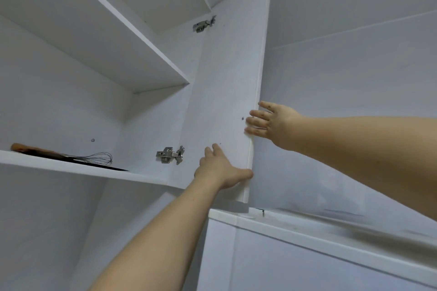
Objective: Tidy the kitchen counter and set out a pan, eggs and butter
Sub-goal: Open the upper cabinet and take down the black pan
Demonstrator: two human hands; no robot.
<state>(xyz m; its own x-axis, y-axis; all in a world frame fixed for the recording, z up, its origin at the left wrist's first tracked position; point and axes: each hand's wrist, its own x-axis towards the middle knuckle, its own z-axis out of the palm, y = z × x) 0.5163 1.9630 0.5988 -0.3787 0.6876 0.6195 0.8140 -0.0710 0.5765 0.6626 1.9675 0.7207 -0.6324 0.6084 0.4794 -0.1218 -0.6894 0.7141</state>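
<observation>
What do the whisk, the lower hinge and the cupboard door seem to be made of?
Whisk: thin metal wire, by its shiny loops.
Lower hinge: bright metal, probably steel.
Cupboard door: white board, matt, likely laminated; its core does not show.

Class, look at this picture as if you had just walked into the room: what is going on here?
A person is reaching up to a white wall cupboard whose tall white door stands open. The left hand rests on the door's inner face near its lower edge, thumb at the edge. The right hand has a grip on the door's free edge, fingers curled around it. On the lower white shelf lie a metal wire whisk and a wooden-handled knife. No pan, eggs or butter are in view.
</observation>
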